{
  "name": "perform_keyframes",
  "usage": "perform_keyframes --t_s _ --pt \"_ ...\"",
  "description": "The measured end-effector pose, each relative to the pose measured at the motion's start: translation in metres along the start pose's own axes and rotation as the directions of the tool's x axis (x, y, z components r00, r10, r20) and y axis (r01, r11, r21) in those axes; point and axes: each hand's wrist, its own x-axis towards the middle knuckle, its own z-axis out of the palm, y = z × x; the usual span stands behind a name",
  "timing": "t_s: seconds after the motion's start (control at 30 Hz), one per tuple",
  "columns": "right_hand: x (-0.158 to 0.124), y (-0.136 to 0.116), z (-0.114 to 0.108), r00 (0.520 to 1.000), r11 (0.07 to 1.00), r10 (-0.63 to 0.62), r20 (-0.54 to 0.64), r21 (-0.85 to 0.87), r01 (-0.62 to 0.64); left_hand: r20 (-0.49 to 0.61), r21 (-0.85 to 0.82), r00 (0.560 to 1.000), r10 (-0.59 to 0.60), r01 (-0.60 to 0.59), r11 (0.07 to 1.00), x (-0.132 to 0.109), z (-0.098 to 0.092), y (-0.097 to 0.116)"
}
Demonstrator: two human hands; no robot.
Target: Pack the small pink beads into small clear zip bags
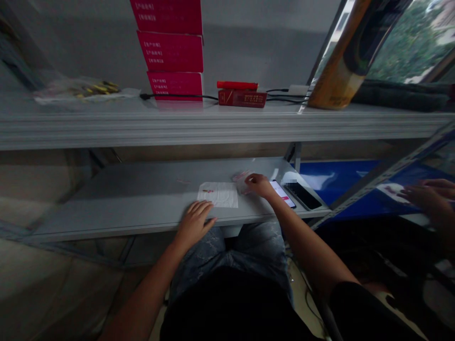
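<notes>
I'm at the packet stage, it seems: right hand [261, 185] curled at the plastic packet [241, 183], right of the white sheet [224, 196], grip unclear. Left hand [195, 221] spread, seemingly empty, sheet's near side. A sure pinch is called for.

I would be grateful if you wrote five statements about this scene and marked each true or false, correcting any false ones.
The right hand is at the plastic bag. True.
The lit phone lies left of the white sheet. False: the lit phone lies to its right.
The left hand is at the white sheet's near edge. True.
The pink boxes stand side by side. False: the pink boxes are stacked.
The yellow container stands on the upper shelf. True.
</notes>
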Motion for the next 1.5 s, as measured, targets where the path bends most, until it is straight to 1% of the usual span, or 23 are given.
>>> perform_keyframes --t_s 0.07,0.13,0.23,0.33,0.4,0.5,0.57,0.6,0.67,0.7,0.77,0.83,0.87,0.9,0.97,1.0,1.07,1.17,1.23,1.33,1.43,1.5 --pt "0.01 0.004 0.0 0.999 0.989 0.035 -0.019 -0.142 -0.037 0.018 0.034 1.0 0.001 -0.001 0.999 -0.002 0.001 0.001" --pt "0.011 0.006 0.003 0.997 0.977 0.016 -0.075 -0.212 -0.032 0.016 0.04 1.0 -0.003 0.002 0.999 -0.004 0.001 0.002" --pt "0.0 0.008 0.007 0.982 0.98 -0.036 -0.183 -0.2 -0.001 -0.004 0.038 1.0 -0.008 0.008 0.999 -0.007 -0.002 0.004" --pt "-0.023 0.004 0.01 0.967 0.992 -0.094 -0.236 -0.107 0.07 -0.007 0.052 1.0 -0.029 0.029 0.998 -0.009 -0.005 0.007" --pt "-0.045 -0.003 0.013 0.962 0.988 -0.152 -0.226 -0.014 0.153 -0.002 0.057 0.999 -0.037 0.037 0.998 -0.01 -0.007 0.01" --pt "-0.082 -0.016 0.016 0.951 0.953 -0.267 -0.158 0.102 0.285 -0.02 0.045 0.998 -0.051 0.052 0.998 -0.01 -0.011 0.012" --pt "-0.104 -0.024 0.016 0.934 0.923 -0.347 -0.084 0.146 0.356 -0.063 0.035 0.994 -0.093 0.096 0.995 -0.007 -0.016 0.006" --pt "-0.113 -0.027 0.016 0.923 0.909 -0.382 -0.042 0.165 0.384 -0.093 0.032 0.987 -0.131 0.135 0.99 -0.004 -0.019 -0.001" --pt "-0.125 -0.03 0.016 0.9 0.885 -0.434 0.029 0.201 0.42 -0.154 0.042 0.958 -0.242 0.251 0.967 0.007 -0.027 -0.022" --pt "-0.129 -0.031 0.017 0.89 0.875 -0.454 0.052 0.214 0.434 -0.181 0.066 0.932 -0.314 0.33 0.942 0.014 -0.031 -0.035" --pt "-0.132 -0.03 0.018 0.877 0.863 -0.476 0.068 0.23 0.451 -0.202 0.153 0.867 -0.456 0.488 0.859 0.029 -0.035 -0.064" --pt "-0.131 -0.028 0.02 0.875 0.859 -0.479 0.065 0.239 0.452 -0.183 0.223 0.794 -0.58 0.608 0.762 0.044 -0.035 -0.09" --pt "-0.13 -0.028 0.021 0.877 0.859 -0.477 0.063 0.243 0.45 -0.171 0.256 0.76 -0.627 0.649 0.717 0.051 -0.033 -0.1" --pt "-0.129 -0.027 0.022 0.878 0.86 -0.474 0.064 0.246 0.447 -0.154 0.286 0.739 -0.656 0.669 0.686 0.056 -0.03 -0.108" --pt "-0.128 -0.026 0.025 0.882 0.863 -0.467 0.068 0.252 0.438 -0.139 0.326 0.715 -0.685 0.686 0.65 0.063 -0.021 -0.117" --pt "-0.127 -0.026 0.025 0.884 0.864 -0.463 0.068 0.257 0.433 -0.147 0.334 0.711 -0.687 0.69 0.642 0.066 -0.017 -0.119" --pt "-0.126 -0.025 0.026 0.892 0.868 -0.447 0.059 0.27 0.417 -0.179 0.332 0.714 -0.676 0.691 0.642 0.067 -0.012 -0.117" --pt "-0.126 -0.025 0.027 0.908 0.874 -0.417 0.047 0.296 0.386 -0.214 0.305 0.746 -0.631 0.665 0.682 0.066 -0.011 -0.111" --pt "-0.127 -0.025 0.026 0.912 0.876 -0.407 0.046 0.304 0.375 -0.227 0.284 0.774 -0.591 0.633 0.72 0.064 -0.015 -0.106" --pt "-0.129 -0.025 0.026 0.908 0.872 -0.416 0.042 0.302 0.386 -0.238 0.246 0.804 -0.544 0.592 0.767 0.06 -0.027 -0.096" --pt "-0.132 -0.027 0.025 0.907 0.869 -0.42 0.042 0.307 0.388 -0.237 0.174 0.839 -0.49 0.533 0.828 0.054 -0.04 -0.077" --pt "-0.136 -0.03 0.026 0.912 0.867 -0.408 0.039 0.329 0.374 -0.236 0.103 0.867 -0.439 0.472 0.876 0.045 -0.047 -0.056"
